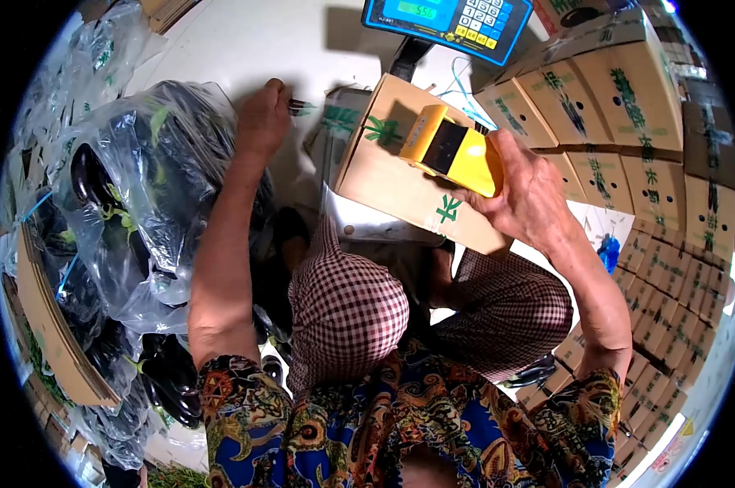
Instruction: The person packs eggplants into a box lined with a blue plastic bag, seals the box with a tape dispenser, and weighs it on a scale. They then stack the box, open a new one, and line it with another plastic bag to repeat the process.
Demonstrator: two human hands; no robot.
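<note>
My right hand (530, 191) grips a yellow tape dispenser (483, 163) with a dark middle, held against the top of a cardboard box (412, 199). Green characters are printed on the box, which lies tilted on a metal weighing scale (367, 226). Left of the box, my left hand (263, 118) is closed in a pinch. From its fingers a strip of clear tape with green print (304, 106) runs toward the box. Its exact edges are hard to make out.
The scale's blue display and keypad (453, 20) stand beyond the box. Stacked cardboard boxes (599, 98) line the right side. On the left, eggplants (91, 175) lie in clear plastic bags (180, 146). A cardboard edge (58, 325) and loose eggplants (172, 378) are nearer.
</note>
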